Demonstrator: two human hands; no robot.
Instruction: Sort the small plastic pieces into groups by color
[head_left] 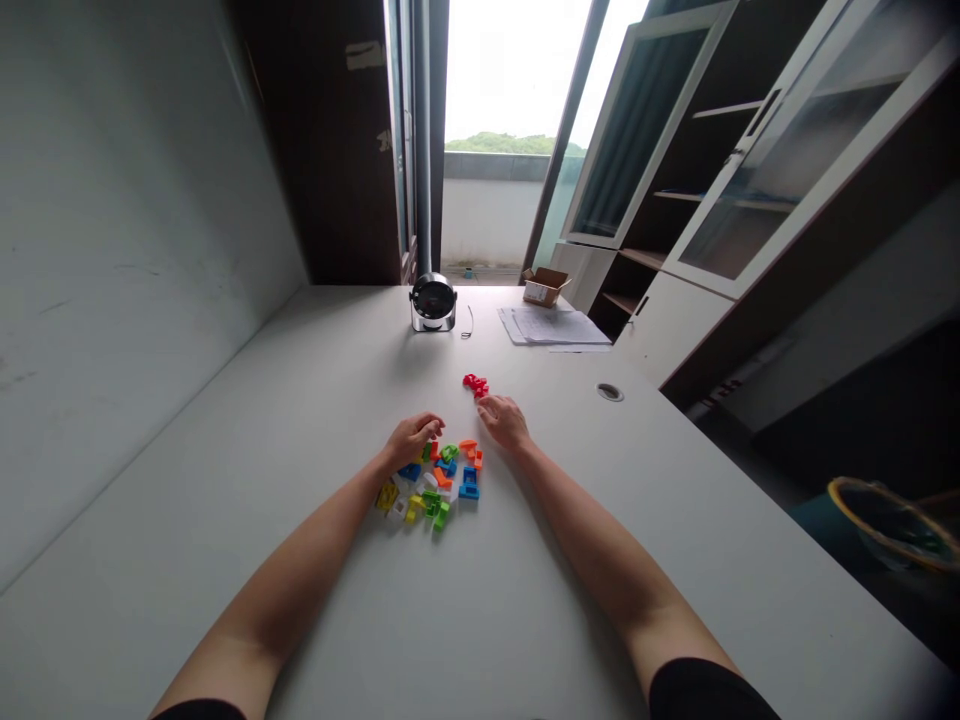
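A pile of small plastic toy pieces (pixel 431 497) in blue, green, yellow, orange and white lies on the white table (pixel 360 620). My left hand (pixel 411 440) is at the pile's far left edge, its fingers curled inward; whatever they may hold is hidden. Beyond the pile sits a small cluster of red plastic pieces (pixel 475 381). My right hand (pixel 505 421) reaches to the near side of this cluster, fingertips closed together at a red piece (pixel 481 394). A blue piece (pixel 469 484) lies at the right of the pile, near an orange piece (pixel 468 447).
Toward the far edge stand a round black-and-silver device (pixel 433 300) and a thin cord (pixel 470 322). Papers (pixel 556 326) and an open cardboard box (pixel 545 287) are at the back right. A round cable hole (pixel 610 392) is near the right edge. A wall (pixel 135 250) borders the left.
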